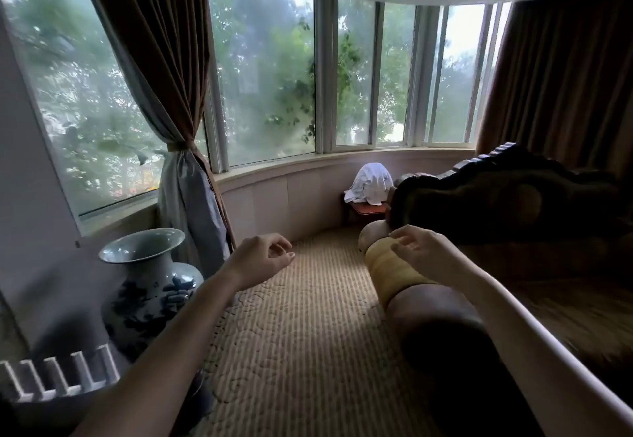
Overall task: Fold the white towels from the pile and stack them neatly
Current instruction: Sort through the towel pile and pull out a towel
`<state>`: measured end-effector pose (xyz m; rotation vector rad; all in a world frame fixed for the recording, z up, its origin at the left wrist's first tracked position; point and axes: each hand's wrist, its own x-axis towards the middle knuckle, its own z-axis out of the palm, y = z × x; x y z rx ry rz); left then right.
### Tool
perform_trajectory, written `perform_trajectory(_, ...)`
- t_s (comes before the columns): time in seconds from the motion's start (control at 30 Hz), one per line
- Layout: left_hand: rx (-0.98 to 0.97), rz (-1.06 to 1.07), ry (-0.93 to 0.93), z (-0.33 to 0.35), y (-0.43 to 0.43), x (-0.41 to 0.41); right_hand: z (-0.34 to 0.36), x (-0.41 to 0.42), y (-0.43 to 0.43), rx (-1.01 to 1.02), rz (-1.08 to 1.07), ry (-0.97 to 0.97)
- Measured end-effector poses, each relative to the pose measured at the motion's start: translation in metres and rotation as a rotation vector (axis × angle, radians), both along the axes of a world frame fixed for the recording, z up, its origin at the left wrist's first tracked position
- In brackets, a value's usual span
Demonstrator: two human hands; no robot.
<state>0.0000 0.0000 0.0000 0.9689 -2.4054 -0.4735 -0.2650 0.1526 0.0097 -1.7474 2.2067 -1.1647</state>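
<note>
Loosely curled fingers (281,247) on the left hand (262,260), thumb and fingertips near one another but pinching nothing, held up in the air over the carpeted floor (301,334). Likewise slack, slightly spread fingers (402,241) on the right hand (423,251), gripping nothing, raised in front of a yellowish cylindrical bolster (390,274). Bare forearms reaching in from the near edge, left and right.

Beyond the right hand, at the far side of the room: a white towel (370,183), the only one visible, draped in a rumpled heap over something on a small reddish wooden stool (368,209), its folds hanging loose and one corner spilling down to the left. Unfolded, soft creases, bright against the dim wall below the windowsill. Well apart from both hands.

To the right of the towel, a dark carved wooden bed end (507,197), with a brownish rolled cushion (442,320) running toward the near right. At the near left, a blue-and-white porcelain vase (147,286) standing upright beside a white radiator (58,378). Behind it, a brown curtain (161,60) tied back, and a curved row of misted windows (267,77) with green foliage outside.
</note>
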Motion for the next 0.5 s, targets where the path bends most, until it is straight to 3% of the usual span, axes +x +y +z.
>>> perform_trajectory(0.27,0.002,-0.032,-0.004,0.02,-0.13,-0.025,0.021,-0.018,-0.125,-0.039,-0.065,-0.068)
perform_trajectory(0.5,-0.072,-0.026,0.121,0.035,-0.203,-0.053,0.035,-0.029,-0.192,-0.084,-0.08,-0.064)
